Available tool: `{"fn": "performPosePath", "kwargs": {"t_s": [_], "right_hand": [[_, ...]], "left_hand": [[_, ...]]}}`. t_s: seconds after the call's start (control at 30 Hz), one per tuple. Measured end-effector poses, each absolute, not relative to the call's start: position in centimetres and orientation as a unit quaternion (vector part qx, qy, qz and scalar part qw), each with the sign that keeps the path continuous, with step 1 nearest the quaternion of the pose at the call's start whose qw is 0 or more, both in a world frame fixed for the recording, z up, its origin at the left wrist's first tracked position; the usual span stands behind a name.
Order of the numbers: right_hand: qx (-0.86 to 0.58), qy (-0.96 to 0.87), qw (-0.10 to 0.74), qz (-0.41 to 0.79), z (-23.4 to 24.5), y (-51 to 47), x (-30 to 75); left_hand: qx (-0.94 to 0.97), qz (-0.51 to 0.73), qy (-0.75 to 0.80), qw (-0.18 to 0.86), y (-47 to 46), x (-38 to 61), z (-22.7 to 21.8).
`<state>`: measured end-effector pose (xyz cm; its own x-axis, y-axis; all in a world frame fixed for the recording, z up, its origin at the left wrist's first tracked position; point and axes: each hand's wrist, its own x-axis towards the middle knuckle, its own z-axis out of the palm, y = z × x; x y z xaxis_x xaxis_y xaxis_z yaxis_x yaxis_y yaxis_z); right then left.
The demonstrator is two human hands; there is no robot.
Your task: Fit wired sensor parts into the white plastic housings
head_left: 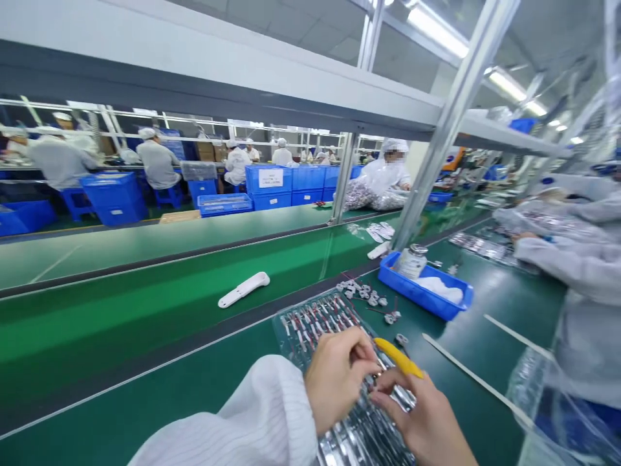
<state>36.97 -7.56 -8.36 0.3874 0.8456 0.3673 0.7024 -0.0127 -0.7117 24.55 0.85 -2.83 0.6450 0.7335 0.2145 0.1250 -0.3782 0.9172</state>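
My left hand point(339, 372) and my right hand point(417, 408) meet over a clear plastic tray point(286, 343). Thumb and fingers of both hands are pinched together around a tiny part, too small and covered to name. A curved yellow handle point(398, 357) shows just behind my right fingers; whether that hand grips it I cannot tell. Rows of small white and silver parts with red wires point(315, 320) fill the tray's far half. Shiny metallic strips point(361, 433) lie in the near half, below my hands.
Small wired grey parts point(366, 291) lie loose beyond the tray. A blue bin point(436, 304) holds a jar point(411, 260) and white material. A white handle-shaped shell point(244, 289) rests on the green belt point(145, 298). A metal post point(436, 155) rises ahead; a co-worker's sleeve point(557, 259) is at right.
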Motion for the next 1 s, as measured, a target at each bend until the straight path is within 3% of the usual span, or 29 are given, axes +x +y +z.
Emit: {"fn": "performPosePath", "kwargs": {"t_s": [0.13,0.37,0.63,0.87,1.0], "right_hand": [[-0.722,-0.526,0.425,0.148,-7.0,-7.6,38.1],[-0.858,-0.366,0.359,0.014,-7.2,-7.9,47.6],[-0.873,-0.382,0.304,-0.019,-8.0,-6.6,52.6],[-0.835,-0.431,0.334,-0.074,-6.2,-8.0,48.7],[-0.794,-0.498,0.350,-0.002,-8.0,-7.4,42.6]], "left_hand": [[0.799,0.280,0.266,0.462,2.1,23.9,-2.8],[0.872,0.167,0.276,0.369,5.4,22.9,-4.7],[0.912,0.084,0.277,0.291,5.4,23.8,-5.4],[0.937,0.074,0.229,0.254,4.5,26.8,-5.7],[0.952,0.086,0.180,0.230,4.4,31.5,-6.1]]}}
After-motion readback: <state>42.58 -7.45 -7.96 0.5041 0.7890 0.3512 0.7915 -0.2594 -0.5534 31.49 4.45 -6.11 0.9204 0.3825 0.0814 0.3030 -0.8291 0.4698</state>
